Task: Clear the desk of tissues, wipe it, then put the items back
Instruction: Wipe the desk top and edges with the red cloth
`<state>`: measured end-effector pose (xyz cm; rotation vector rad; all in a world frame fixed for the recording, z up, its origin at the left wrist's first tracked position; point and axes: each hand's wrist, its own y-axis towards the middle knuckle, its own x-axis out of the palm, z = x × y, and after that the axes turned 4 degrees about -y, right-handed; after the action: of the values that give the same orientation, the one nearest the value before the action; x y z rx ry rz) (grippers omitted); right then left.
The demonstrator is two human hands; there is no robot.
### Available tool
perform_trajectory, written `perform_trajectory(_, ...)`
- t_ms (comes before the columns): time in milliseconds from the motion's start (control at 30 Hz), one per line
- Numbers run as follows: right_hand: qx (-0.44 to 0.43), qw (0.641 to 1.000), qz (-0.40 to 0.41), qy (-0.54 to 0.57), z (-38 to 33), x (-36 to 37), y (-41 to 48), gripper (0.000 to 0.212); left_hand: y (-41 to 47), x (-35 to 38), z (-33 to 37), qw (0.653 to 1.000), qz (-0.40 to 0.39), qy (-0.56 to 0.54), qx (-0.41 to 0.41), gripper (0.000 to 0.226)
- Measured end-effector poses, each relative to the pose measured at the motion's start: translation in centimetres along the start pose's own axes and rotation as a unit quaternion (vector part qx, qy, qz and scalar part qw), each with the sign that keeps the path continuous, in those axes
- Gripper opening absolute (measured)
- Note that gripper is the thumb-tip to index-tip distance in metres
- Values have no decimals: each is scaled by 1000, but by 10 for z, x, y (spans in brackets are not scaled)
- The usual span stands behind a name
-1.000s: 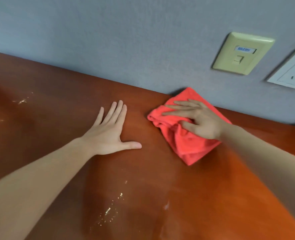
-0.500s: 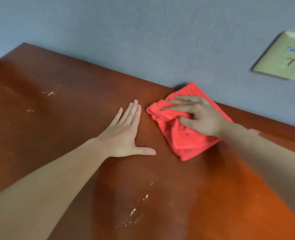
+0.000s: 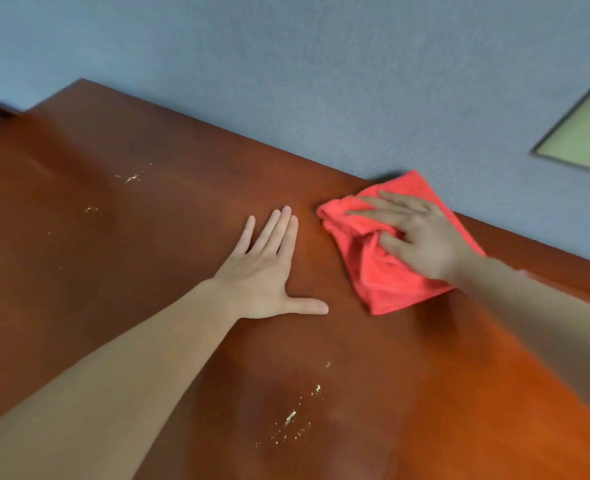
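While you're mid-wipe, head view only, so quick notes.

Your right hand (image 3: 421, 237) lies on top of the red cloth (image 3: 383, 289), fingers spread and fairly straight, pressing it onto the desk (image 3: 148, 265). That hand is motion-blurred; the thumb may be tucked into a fold, can't confirm. Your left hand (image 3: 265, 271) is just left of the cloth, not touching it: palm flat on the wood, fingers straight, thumb out toward the cloth, holding nothing.

The cloth is bunched into a rough diamond. Its far corner touches the wall (image 3: 286, 64); its long axis runs from that corner back toward you.

Key relation: the remaining dirt is all on the cloth's left. One crumb patch (image 3: 291, 417) sits left of the cloth and nearer you, past the left thumb. A second scatter (image 3: 132, 178) is well to the cloth's left. Your left hand lies between the cloth and that far scatter, so I'd judge it has to lift for the sweep. The right hand has the cloth; the left is nearer the far scatter.

Containers: none in view. No tissues or desk items in view either. A wall plate (image 3: 584, 133) is above and right of the cloth.
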<state>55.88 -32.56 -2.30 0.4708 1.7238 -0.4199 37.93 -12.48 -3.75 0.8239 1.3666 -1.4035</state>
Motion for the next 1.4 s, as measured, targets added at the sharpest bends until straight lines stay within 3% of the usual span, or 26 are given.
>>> perform_trajectory(100, 161, 986, 41, -4, 11, 0, 8, 54, -26, 8, -18, 999, 1, 31, 37, 129)
perform_trajectory(167, 259, 963, 78, -3, -26, 12, 19, 48, -40, 12, -24, 998, 12, 43, 37, 125)
perform_trajectory(200, 269, 959, 85, 6, -49, 16, 19, 47, -46, 13, -25, 998, 22, 41, 33, 125)
perform_trajectory(300, 120, 990, 61, 50, -85, 23, -8, 46, -62, 19, -24, 998, 31, 37, 48, 125)
perform_trajectory(400, -46, 993, -5, 109, -61, 10, -39, 46, -85, 28, -30, 994, 47, 50, 83, 122)
perform_trajectory(467, -15, 994, -10, 107, -43, 3, -40, 47, -104, 32, -36, 994, 42, 60, 78, 121)
perform_trajectory(600, 215, 973, 66, 50, -94, 23, -26, 44, -127, 41, -40, 998, 42, 45, 34, 119)
perform_trajectory(633, 239, 967, 76, 52, -115, 28, -26, 42, -130, 43, -39, 998, 43, 42, 33, 116)
perform_trajectory(733, 165, 982, 60, 75, -157, 37, -57, 44, -137, 48, -38, 998, 40, 29, 40, 113)
perform_trajectory(800, 84, 990, 24, 107, -159, 33, -90, 43, -142, 50, -41, 998, 45, 19, 49, 115)
perform_trajectory(867, 59, 989, -6, 139, -148, 24, -114, 43, -150, 52, -43, 997, 34, 20, 64, 116)
perform_trajectory(967, 182, 975, 53, 113, -140, 26, -117, 40, -167, 57, -43, 996, 28, 15, 82, 119)
perform_trajectory(1067, 333, 936, 91, 71, -186, 44, -99, 37, -171, 59, -42, 996, 31, 7, 78, 123)
perform_trajectory(1133, 286, 952, 85, 69, -223, 54, -106, 38, -171, 58, -42, 997, 23, 9, 73, 126)
perform_trajectory(1267, 67, 990, 12, 119, -217, 48, -166, 45, -173, 57, -43, 997, 8, 1, 79, 130)
perform_trajectory(1333, 63, 992, 5, 112, -192, 43, -182, 45, -180, 60, -42, 997, 3, 2, 81, 131)
perform_trajectory(1400, 146, 985, 32, 85, -186, 43, -180, 47, -189, 64, -39, 997, 0, -2, 82, 132)
